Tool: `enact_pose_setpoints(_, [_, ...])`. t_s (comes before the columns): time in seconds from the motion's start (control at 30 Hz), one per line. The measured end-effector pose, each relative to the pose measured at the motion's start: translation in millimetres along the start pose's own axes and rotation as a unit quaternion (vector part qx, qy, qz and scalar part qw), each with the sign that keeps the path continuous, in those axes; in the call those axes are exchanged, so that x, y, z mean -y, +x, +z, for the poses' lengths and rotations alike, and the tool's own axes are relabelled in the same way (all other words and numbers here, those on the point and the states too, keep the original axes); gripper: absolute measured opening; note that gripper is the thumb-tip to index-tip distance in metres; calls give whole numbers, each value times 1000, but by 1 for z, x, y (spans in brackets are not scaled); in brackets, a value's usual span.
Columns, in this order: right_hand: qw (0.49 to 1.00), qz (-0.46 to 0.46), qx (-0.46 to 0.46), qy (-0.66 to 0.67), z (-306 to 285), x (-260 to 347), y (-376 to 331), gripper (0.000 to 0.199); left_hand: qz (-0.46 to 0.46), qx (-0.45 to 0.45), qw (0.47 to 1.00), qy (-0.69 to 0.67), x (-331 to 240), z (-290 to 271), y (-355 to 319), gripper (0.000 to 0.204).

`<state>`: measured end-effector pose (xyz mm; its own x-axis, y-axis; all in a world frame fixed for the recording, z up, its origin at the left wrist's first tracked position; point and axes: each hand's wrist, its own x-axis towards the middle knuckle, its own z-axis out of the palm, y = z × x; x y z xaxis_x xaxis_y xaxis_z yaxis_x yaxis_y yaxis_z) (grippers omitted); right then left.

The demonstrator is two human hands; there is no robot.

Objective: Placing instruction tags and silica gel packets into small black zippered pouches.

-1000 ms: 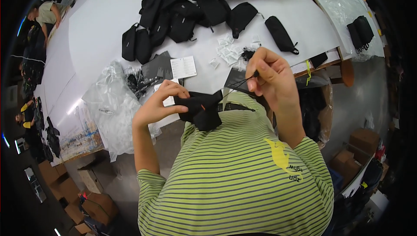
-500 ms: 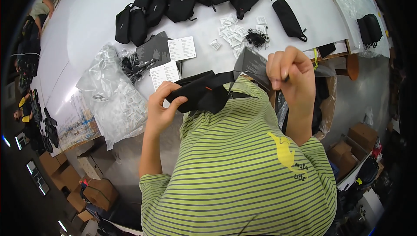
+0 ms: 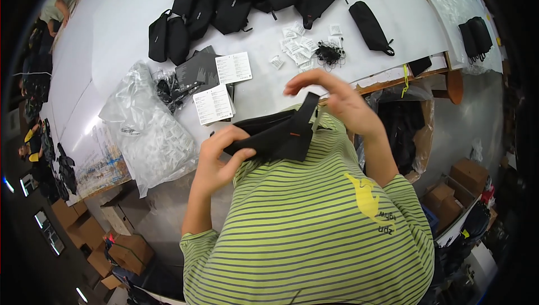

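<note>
Filling most of the upper view, the white table bends toward the rim and carries everything else. Below it, the striped green shirt of the person takes up the lower middle. On the table's left lies a crumpled heap of clear plastic bags, and along the far edge sits a pile of black pouches, with one long black pouch lying apart to the right. Between these lie a dark grey card folder and two white printed leaflets, then a scatter of small white sachets just beside a tangle of black cords.

A black fabric pouch is held up in front of the chest, off the table and just short of its near edge (it lies roughly level, with one flap standing up at its right end). The left hand is at the pouch's left end, slightly below it, fingers curled round and thumb on top, gripping the fabric. The right hand is above and to the right of the pouch, arched over it, fingers half spread and curved; its lower fingers touch the upright flap, though whether they pinch it cannot be told.
</note>
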<state>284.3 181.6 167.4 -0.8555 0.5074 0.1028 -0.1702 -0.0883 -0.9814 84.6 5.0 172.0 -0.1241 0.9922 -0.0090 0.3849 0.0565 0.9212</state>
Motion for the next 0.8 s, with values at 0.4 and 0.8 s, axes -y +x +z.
enact_pose_setpoints(0.4, [983,155,70,-73,-33,-5,-34,63,-188,22,981,-42,14,-26,-18,16])
enact_pose_setpoints(0.8, [952,95,-287,50,-72,-10,-30,15,-124,2,989,82,-11,-16,-10,16])
